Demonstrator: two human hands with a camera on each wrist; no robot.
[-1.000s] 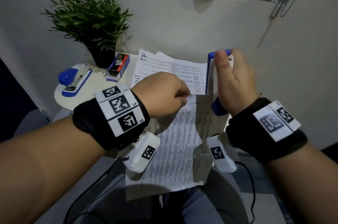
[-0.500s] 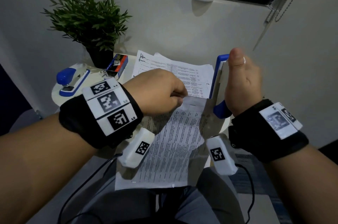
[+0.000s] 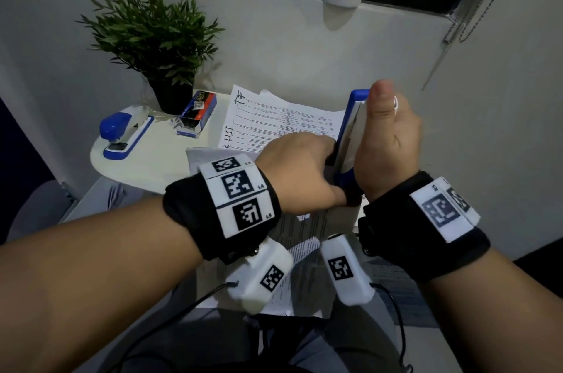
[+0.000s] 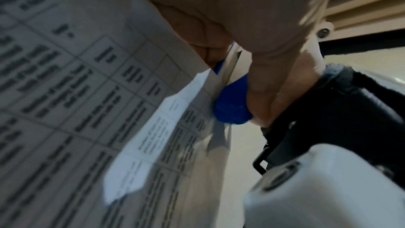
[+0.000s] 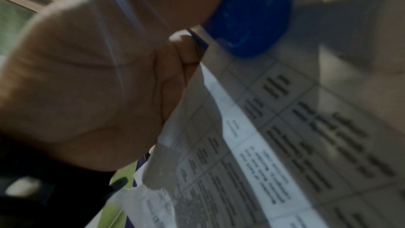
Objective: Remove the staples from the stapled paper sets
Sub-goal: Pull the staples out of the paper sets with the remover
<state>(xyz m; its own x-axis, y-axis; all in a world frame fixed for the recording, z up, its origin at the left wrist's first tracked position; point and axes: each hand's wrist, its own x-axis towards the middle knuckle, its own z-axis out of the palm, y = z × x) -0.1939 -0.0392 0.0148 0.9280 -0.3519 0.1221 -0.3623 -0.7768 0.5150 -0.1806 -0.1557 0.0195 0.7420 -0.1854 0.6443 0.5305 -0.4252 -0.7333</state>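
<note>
The stapled paper set [image 3: 300, 253] hangs over my lap, its top corner pinched in my curled left hand [image 3: 297, 171], pressed against the upright blue-and-white stapler [image 3: 348, 141] my right hand [image 3: 388, 144] grips, thumb raised. I read handwritten "LIST" on the sheets [image 3: 274, 119] lying on the round white table [image 3: 146, 168]. A second stapler [image 3: 126, 135] and potted plant [image 3: 155, 37] stand against the white wall.

At the frame's upper left your worktop [image 3: 152, 171] carries a stapler [image 3: 125, 132], with a plant [image 3: 158, 37] and box [image 3: 198, 113] to its right; papers [image 3: 274, 122] lie centre.
</note>
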